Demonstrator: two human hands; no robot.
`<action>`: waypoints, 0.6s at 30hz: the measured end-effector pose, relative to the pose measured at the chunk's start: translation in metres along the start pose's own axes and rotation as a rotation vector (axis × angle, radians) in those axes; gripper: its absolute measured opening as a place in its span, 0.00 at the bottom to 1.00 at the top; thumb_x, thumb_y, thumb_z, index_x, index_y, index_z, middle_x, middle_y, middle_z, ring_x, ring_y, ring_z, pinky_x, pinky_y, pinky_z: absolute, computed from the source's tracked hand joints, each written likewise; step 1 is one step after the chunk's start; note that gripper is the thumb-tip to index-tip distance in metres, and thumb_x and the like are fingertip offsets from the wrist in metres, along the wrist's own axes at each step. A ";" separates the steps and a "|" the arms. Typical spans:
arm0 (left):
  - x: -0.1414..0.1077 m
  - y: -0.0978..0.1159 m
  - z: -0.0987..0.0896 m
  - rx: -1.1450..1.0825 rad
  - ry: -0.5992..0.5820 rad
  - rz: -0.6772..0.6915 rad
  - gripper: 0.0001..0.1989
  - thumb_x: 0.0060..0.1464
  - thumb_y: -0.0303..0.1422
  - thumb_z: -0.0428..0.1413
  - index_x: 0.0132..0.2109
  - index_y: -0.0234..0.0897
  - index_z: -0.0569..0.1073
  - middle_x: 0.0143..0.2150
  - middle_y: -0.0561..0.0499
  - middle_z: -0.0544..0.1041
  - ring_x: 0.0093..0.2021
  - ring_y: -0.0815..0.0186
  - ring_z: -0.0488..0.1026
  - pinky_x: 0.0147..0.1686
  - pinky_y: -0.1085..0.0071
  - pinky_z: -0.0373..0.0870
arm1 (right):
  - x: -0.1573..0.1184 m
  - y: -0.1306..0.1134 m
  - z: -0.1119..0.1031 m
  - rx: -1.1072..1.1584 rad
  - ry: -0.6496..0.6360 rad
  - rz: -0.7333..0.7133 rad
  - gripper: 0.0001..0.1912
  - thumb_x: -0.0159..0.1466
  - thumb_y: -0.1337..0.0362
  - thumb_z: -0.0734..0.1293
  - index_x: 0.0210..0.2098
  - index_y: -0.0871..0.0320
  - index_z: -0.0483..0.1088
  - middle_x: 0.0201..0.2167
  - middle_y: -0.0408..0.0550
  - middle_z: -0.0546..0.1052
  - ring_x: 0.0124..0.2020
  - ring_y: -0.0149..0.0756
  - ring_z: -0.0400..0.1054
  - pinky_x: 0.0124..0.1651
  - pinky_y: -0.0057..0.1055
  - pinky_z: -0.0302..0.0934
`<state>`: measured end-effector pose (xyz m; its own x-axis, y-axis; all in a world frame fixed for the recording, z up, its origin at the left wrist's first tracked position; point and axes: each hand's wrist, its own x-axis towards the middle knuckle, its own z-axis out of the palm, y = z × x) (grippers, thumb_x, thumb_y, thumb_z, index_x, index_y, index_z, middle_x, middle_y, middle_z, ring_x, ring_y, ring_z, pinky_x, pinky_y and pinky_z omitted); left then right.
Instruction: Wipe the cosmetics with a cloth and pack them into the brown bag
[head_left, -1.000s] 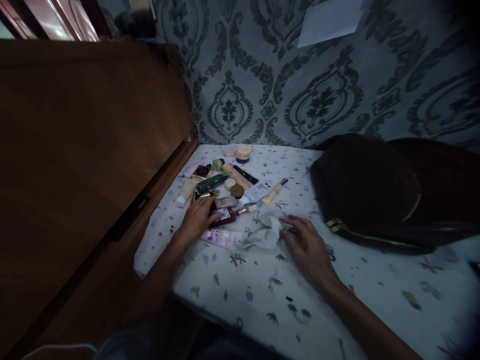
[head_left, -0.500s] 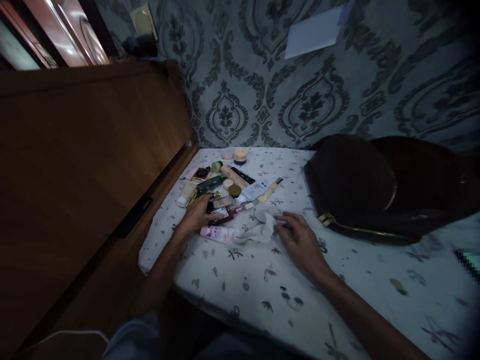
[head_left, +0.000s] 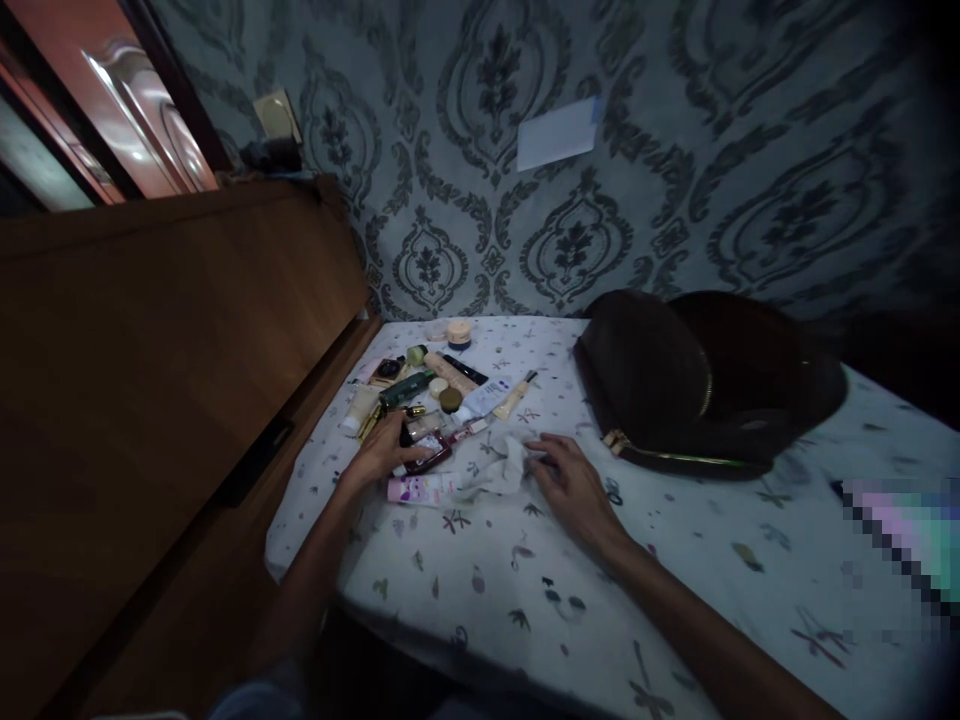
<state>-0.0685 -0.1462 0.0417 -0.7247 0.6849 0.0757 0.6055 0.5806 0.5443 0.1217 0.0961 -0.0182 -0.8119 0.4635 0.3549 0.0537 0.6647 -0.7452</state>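
Note:
My left hand (head_left: 380, 450) lies over the near left of a cluster of cosmetics, its fingers apart and the thumb against a dark red flat container (head_left: 429, 452). Just in front of that thumb is a pink and white tube (head_left: 418, 488) with purple prints. A crumpled white tissue (head_left: 495, 472) spreads to the right of the tube. At the tissue's right edge, my right hand (head_left: 574, 490) has its thumb and forefinger drawn together on it. Beyond my left hand are a dark green bottle (head_left: 406, 388), a round olive-brown lid (head_left: 450, 400) and a white tube (head_left: 482, 398).
A dark brown bag (head_left: 660, 385) with a gold zip stands on the patterned sheet (head_left: 480, 580) to the right. A pixelated screen (head_left: 911, 530) shows at the right edge. A wooden panel (head_left: 172, 340) borders the left side, and papered wall (head_left: 427, 265) rises behind.
The view has turned slightly right and up, so the things appear further left and lower. More of the pixelated screen shows. Both hands keep nearly the same places among the things.

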 end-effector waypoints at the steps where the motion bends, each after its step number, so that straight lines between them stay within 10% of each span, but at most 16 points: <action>1: -0.001 0.000 0.001 -0.011 0.008 -0.027 0.29 0.44 0.50 0.63 0.48 0.38 0.69 0.42 0.50 0.74 0.41 0.57 0.71 0.37 0.67 0.65 | 0.000 0.001 0.000 0.009 0.005 -0.007 0.17 0.63 0.56 0.60 0.45 0.58 0.73 0.51 0.55 0.69 0.49 0.44 0.69 0.51 0.41 0.66; 11: 0.009 -0.013 0.014 -0.310 0.241 -0.011 0.14 0.49 0.35 0.58 0.43 0.36 0.73 0.36 0.51 0.76 0.37 0.63 0.72 0.37 0.69 0.68 | -0.003 0.001 0.002 -0.010 0.060 -0.054 0.17 0.64 0.56 0.60 0.46 0.58 0.72 0.53 0.56 0.69 0.54 0.46 0.67 0.56 0.45 0.62; 18: -0.002 0.033 -0.008 -0.157 0.398 0.077 0.13 0.51 0.34 0.57 0.45 0.38 0.73 0.42 0.48 0.77 0.44 0.59 0.72 0.46 0.63 0.66 | -0.006 -0.010 -0.005 -0.061 0.161 -0.195 0.15 0.66 0.57 0.60 0.48 0.57 0.71 0.54 0.58 0.69 0.56 0.48 0.64 0.57 0.48 0.61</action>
<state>-0.0501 -0.1316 0.0659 -0.7686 0.4821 0.4206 0.6275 0.4396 0.6426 0.1286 0.0899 -0.0099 -0.7076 0.4070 0.5776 -0.0561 0.7825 -0.6202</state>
